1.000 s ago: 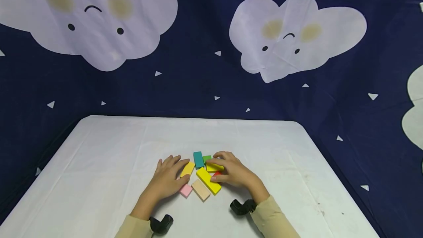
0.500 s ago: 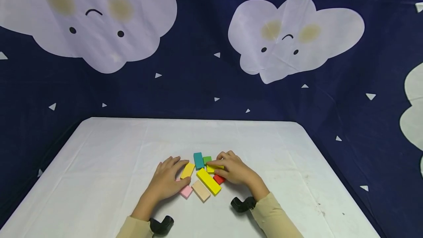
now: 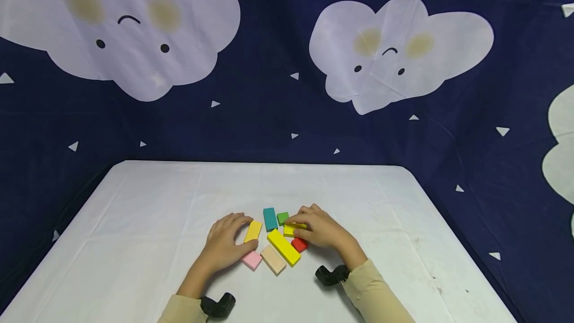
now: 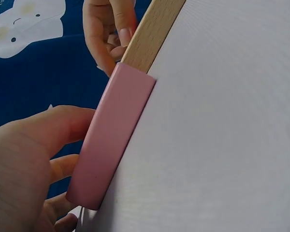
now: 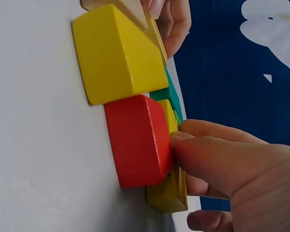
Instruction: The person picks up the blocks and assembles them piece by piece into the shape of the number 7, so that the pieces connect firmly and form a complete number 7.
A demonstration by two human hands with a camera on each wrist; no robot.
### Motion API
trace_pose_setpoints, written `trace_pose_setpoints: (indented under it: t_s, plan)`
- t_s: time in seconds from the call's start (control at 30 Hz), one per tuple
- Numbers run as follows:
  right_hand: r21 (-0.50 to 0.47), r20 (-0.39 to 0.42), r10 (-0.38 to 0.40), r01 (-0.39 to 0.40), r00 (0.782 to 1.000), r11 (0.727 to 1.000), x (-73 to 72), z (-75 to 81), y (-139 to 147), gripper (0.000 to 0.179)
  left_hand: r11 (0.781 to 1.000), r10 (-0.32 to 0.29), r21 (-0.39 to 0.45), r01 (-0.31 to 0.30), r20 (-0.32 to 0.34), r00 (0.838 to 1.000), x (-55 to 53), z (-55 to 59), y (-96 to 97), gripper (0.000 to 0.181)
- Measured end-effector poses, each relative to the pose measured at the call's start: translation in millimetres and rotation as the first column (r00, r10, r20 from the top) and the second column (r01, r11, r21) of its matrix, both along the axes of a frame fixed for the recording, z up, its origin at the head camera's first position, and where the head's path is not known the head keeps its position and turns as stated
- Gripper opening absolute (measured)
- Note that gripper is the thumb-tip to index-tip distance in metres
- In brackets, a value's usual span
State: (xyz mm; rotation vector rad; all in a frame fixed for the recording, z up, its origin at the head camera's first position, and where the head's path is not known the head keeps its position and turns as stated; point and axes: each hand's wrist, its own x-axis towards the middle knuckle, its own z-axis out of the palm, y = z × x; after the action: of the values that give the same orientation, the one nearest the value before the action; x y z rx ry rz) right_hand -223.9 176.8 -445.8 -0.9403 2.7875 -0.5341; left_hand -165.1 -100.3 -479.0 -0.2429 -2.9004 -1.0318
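Observation:
Wooden blocks form a small cluster on the white table. My left hand (image 3: 226, 243) holds a light yellow block (image 3: 253, 232) between thumb and index finger, the thumb beside a pink block (image 3: 252, 260). In the left wrist view the pink block (image 4: 111, 137) hides the thumb tip. On the other side my right hand (image 3: 320, 228) pinches a yellow block (image 3: 291, 230), its thumb just behind a red block (image 3: 299, 244). The right wrist view shows this red block (image 5: 137, 140) partly covering the pinched yellow block (image 5: 166, 193).
Between the hands lie a long yellow block (image 3: 284, 247) and a plain wood block (image 3: 273, 260). Farther back are a teal block (image 3: 270, 219) and a green block (image 3: 283, 218). A black wrist mount (image 3: 218, 306) sits by each wrist; a dark cloud-printed cloth (image 3: 269, 113) hangs behind the table.
The right thumb has drawn back from the long yellow block, uncovering the red one. The right hand's yellow block shifts slightly right, the left hand's slightly left. The green block now stands apart from the teal.

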Motion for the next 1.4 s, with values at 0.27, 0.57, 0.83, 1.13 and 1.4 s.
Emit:
trace_pose_setpoints:
  t_s: [0.27,0.57,0.83,1.13,1.4]
  plan:
    - [-0.015,0.021,-0.070,0.070,0.997,0.997,2.3,-4.8,5,0.031,1.000,-0.010,0.013,0.010,0.024,1.000,-1.1,-2.0,-2.5,0.056]
    - [-0.051,-0.008,-0.111,0.110,0.994,0.993,3.6,-11.2,7,0.029,1.000,-0.005,0.014,0.004,0.031,0.999,-1.1,-1.7,-2.3,0.055]
    - [-0.087,0.036,-0.111,0.114,0.993,0.990,0.6,-12.9,14,0.035,1.000,-0.001,0.010,0.001,0.028,1.000,-1.4,-2.1,-2.4,0.055]
    - [-0.147,0.160,-0.047,0.071,0.986,0.987,-2.3,-12.8,30,0.047,1.000,0.001,0.029,-0.002,0.035,0.999,-1.5,-1.7,-0.9,0.056]
    - [-0.126,0.071,-0.079,0.088,0.994,0.988,-1.0,-17.1,29,0.048,1.000,-0.002,0.025,0.001,0.032,0.999,-1.4,-2.1,-2.1,0.056]
